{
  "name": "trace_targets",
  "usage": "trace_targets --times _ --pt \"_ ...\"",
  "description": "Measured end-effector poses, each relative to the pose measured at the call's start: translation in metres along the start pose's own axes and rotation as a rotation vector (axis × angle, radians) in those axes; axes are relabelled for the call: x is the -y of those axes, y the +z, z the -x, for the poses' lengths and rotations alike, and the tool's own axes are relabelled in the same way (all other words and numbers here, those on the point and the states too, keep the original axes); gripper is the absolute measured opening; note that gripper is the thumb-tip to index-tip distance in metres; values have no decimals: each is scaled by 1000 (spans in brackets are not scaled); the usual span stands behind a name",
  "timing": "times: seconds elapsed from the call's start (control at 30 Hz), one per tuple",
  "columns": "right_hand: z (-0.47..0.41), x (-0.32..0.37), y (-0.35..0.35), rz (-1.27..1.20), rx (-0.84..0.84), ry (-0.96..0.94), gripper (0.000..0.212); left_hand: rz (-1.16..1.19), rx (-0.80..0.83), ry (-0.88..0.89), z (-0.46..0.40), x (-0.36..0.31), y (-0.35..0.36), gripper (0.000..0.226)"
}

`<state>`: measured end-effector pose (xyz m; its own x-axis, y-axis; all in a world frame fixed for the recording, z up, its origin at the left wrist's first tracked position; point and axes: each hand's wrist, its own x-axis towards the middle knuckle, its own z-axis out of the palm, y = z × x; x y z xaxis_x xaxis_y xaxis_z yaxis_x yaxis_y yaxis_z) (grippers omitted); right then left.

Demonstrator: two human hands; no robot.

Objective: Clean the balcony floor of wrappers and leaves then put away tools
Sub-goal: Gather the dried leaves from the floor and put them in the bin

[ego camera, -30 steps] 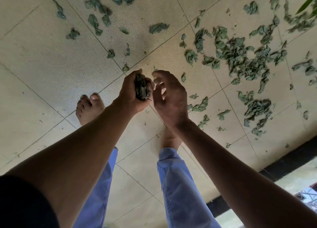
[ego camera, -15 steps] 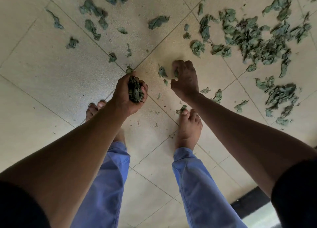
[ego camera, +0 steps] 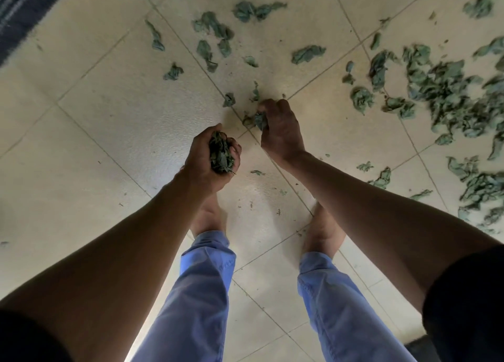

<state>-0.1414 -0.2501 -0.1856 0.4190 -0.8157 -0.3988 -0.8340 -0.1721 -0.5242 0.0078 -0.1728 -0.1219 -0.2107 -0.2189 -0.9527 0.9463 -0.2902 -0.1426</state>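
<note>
Pale square tiles make up the balcony floor, crossed by thin grout lines, with a dark mat at the far left corner. Loose leaves lie scattered over the tiles beyond the hands, singly toward the left and centre. The left arm reaches forward and down from the lower left, its forearm bare below a dark sleeve. The left hand is turned palm-up and inward, its fingers curled round a wad of gathered leaves that sticks out of the fist. Below it stand two bare feet, the left foot partly hidden under that hand, with blue trouser legs running to the lower edge. Just right of the left hand, the right hand is down at the floor with its back up, fingers bent and pinching a crumpled leaf at a grout crossing. The right arm slants in from the lower right. Farther right, a dense pile of leaves covers the tiles, well apart from both hands.
</note>
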Motion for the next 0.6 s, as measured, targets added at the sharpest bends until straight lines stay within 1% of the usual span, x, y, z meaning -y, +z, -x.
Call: trace_targets --times 0.13,0.2,0.3,0.37,0.4,0.5,0.53,0.6 --pt "-20 27 9 -122 2 -30 42 28 3 18 4 -13 -3 33" --pt "-28 38 7 -122 2 -71 43 36 4 33 6 -20 -4 33" --pt "-39 45 0 67 -111 -87 43 40 7 55 8 -30 -7 32" --pt "-49 45 -4 164 -177 -89 52 37 4 63 10 -36 -9 33" --pt "-54 45 -6 194 -167 -97 59 36 1 70 11 -39 -9 33" --pt "-64 46 -8 290 -60 -144 75 37 -4 91 14 -46 -10 34" --pt "-64 48 -7 332 -34 -171 76 36 -6 94 14 -48 -10 33" --pt "-60 53 -8 380 -28 -239 69 42 -6 94 15 -51 -12 33"
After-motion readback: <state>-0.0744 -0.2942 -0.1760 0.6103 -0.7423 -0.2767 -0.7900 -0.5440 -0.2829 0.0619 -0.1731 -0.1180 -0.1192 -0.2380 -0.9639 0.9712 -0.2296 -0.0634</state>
